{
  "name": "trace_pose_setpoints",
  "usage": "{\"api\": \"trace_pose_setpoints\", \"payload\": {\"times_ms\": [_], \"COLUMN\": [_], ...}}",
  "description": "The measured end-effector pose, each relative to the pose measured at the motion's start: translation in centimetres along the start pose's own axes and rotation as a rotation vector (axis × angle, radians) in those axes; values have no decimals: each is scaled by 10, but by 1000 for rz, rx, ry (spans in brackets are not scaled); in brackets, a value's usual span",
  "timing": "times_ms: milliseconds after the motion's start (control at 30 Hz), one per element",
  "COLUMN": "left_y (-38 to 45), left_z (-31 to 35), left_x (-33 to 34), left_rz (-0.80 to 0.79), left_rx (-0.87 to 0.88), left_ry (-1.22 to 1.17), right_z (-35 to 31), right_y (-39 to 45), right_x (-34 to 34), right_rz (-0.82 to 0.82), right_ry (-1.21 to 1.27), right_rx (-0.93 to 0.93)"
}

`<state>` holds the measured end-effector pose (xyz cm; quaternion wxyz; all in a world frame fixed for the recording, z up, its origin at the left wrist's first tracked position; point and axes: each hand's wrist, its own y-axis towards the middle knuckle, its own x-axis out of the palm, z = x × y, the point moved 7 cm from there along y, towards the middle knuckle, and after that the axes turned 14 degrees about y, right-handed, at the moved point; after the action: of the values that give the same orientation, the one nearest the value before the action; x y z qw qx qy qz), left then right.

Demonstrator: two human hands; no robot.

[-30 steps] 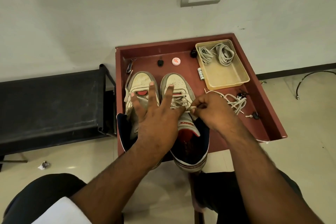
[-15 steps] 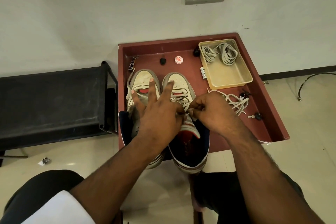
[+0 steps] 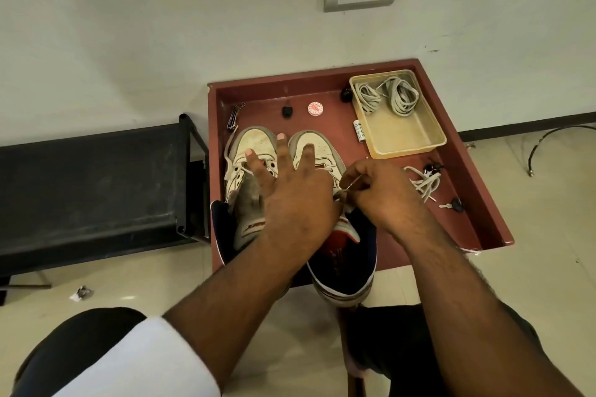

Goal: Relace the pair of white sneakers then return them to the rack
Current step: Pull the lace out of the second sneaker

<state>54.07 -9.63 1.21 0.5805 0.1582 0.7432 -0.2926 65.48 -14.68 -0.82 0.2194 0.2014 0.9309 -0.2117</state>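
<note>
Two white sneakers stand side by side, toes toward the wall, in a dark red tray point(image 3: 477, 203). The left sneaker point(image 3: 251, 145) has loose laces. My left hand point(image 3: 290, 196) lies over both shoes with straight spread fingers, its thumb side at the eyelets of the right sneaker point(image 3: 317, 147). My right hand point(image 3: 374, 193) pinches a white lace point(image 3: 353, 183) at the right sneaker's upper eyelets. The rest of that lace point(image 3: 422, 184) trails loose on the tray to the right.
A beige plastic box point(image 3: 419, 142) with coiled laces sits at the tray's back right. Small items lie in the tray: a round red-white tin point(image 3: 315, 108), a black cap point(image 3: 287, 112), keys point(image 3: 454, 205). A black rack point(image 3: 96, 184) stands left. My knees are below.
My left fingers have slid a little further forward over the toes. My right hand has drawn the lace up slightly at the eyelets. The shoes have not moved.
</note>
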Motion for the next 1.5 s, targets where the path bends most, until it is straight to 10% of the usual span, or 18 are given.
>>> {"api": "trace_pose_setpoints", "payload": {"times_ms": [300, 467, 833, 1200, 1500], "left_y": [2, -1, 3, 3, 19], "left_z": [-24, -81, -9, -120, -40], "left_x": [-16, -11, -1, -11, -6], "left_rz": [92, 215, 44, 337, 123], "left_rx": [-62, -260, 83, -409, 116], "left_ry": [11, -360, 5, -168, -82], "right_z": [3, 1, -3, -3, -7], "right_y": [1, 0, 1, -1, -2], "right_x": [0, 4, 3, 3, 5], "right_rz": [-60, -74, -41, -58, -43], "right_ry": [75, 30, -8, 24, 10], "right_rx": [38, 22, 4, 21, 8]}}
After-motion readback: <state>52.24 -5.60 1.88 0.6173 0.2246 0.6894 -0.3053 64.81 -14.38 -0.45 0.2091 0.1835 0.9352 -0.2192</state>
